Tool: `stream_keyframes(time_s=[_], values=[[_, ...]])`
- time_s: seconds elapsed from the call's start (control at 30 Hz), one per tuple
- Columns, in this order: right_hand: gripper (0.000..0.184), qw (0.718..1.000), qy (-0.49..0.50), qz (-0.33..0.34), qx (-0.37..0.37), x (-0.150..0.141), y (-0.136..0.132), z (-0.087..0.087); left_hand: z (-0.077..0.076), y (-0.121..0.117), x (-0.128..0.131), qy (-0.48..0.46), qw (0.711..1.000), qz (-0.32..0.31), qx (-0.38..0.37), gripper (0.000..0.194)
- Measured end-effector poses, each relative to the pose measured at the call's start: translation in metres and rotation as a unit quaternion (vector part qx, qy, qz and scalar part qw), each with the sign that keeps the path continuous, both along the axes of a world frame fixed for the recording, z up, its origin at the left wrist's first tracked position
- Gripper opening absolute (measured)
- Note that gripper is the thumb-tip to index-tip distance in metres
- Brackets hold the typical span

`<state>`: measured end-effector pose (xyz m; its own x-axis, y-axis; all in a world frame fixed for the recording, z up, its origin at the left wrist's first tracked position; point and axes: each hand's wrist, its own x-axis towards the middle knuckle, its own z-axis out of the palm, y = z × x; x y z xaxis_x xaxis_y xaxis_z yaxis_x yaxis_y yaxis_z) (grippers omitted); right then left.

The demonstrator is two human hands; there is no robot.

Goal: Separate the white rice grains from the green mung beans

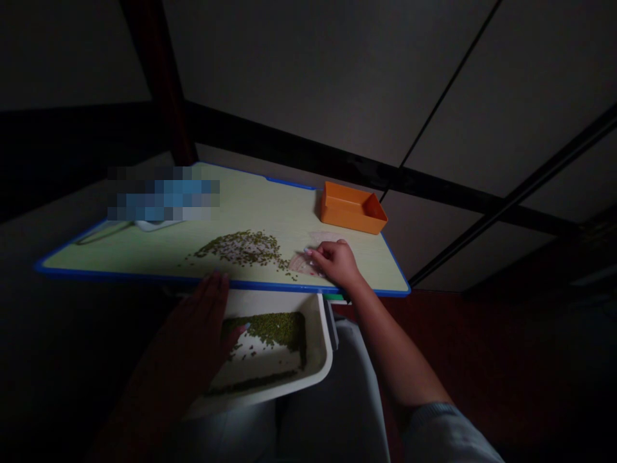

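Note:
A small blue-edged table (144, 254) carries a loose heap of green beans (243, 247). My right hand (336, 260) rests on the table just right of the heap, fingers curled over a thin pinkish card (301, 262) that lies flat at the heap's edge. My left hand (205, 315) grips the left rim of a white tray (318, 360) held below the table's front edge, thumb inside it. The tray holds more green beans (274, 329), piled toward its upper right.
An orange box (351, 207) stands at the table's far right corner. A white object (154, 225) with a cord lies at the far left, beneath a blurred patch. Dark floor and a wooden post surround the table. My lap is under the tray.

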<state>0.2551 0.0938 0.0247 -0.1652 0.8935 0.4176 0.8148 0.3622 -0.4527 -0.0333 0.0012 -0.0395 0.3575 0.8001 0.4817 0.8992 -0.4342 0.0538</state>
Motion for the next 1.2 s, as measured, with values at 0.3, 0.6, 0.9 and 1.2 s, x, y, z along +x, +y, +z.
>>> stream_keyframes(time_s=[0.3,0.6,0.9,1.2], values=[[0.040,0.996,-0.049,-0.072,0.022,-0.0018,0.0020,-0.0003,-0.0022,-0.0003,0.0003,0.018,1.000,0.005,0.000,0.084],[0.037,0.997,-0.045,-0.052,0.017,-0.0026,0.0034,0.0011,-0.0055,0.0008,0.0015,0.016,1.000,0.019,0.015,0.081],[0.038,0.998,-0.023,-0.054,0.010,-0.0025,0.0017,0.0028,-0.0048,0.0024,-0.0001,0.025,0.999,0.003,0.039,0.083],[0.038,0.997,-0.058,-0.049,0.014,-0.0043,0.0056,0.0006,-0.0080,0.0032,-0.0008,0.025,0.999,0.019,0.015,0.082]])
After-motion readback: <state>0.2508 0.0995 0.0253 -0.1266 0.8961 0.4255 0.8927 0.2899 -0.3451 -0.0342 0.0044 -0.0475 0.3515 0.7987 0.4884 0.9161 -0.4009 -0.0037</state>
